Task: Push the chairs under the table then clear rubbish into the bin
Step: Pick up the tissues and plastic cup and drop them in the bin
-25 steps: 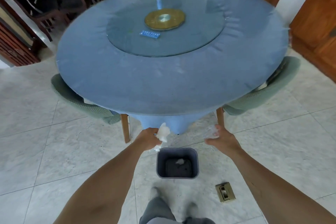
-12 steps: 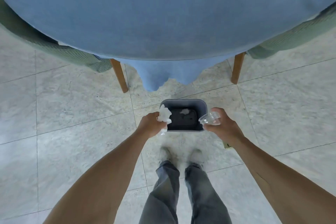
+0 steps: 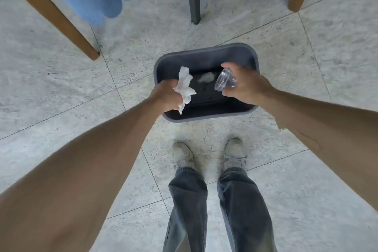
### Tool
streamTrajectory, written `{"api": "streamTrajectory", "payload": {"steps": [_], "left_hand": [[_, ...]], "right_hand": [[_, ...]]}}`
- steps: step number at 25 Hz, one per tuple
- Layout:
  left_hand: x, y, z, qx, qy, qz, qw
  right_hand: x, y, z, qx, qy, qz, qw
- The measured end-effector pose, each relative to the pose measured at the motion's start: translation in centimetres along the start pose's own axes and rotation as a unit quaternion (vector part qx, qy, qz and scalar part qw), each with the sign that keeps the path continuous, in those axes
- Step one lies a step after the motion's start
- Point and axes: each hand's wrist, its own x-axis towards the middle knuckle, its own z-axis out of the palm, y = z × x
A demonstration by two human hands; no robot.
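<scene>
Left hand [image 3: 166,96] grips a crumpled white tissue [image 3: 185,86], soft and weightless; right hand [image 3: 244,86] fingers pinch a clear plastic cup [image 3: 225,82], probably flimsy, both over the grey rectangular bin [image 3: 206,117].

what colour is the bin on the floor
Dark grey, with a paler grey rim; the head view shows it from above.

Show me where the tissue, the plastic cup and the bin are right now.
tissue [image 3: 185,86]: head view, on the crumpled white middle sticking out of the left hand [image 3: 166,97].
plastic cup [image 3: 225,82]: head view, on its clear side wall, in the right hand [image 3: 246,86].
bin [image 3: 204,50]: head view, on the far rim.
</scene>
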Motion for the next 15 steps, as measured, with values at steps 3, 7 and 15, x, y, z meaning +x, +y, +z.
{"api": "streamTrajectory", "payload": {"steps": [3, 7, 15], "left_hand": [[6.1, -0.5, 2.5, 0.079, -0.010, 0.031, 0.996], [12.2, -1.2, 6.6, 0.232, -0.073, 0.063, 0.968], [16.3, -2.4, 8.6, 0.311, -0.080, 0.047, 0.946]], "right_hand": [[5.2, 1.9, 3.6, -0.028, -0.020, -0.009, 0.999], [10.2, 3.9, 8.0, -0.103, -0.080, -0.006, 0.991], [14.6, 4.8, 9.6, -0.145, -0.098, 0.000, 0.985]]}}
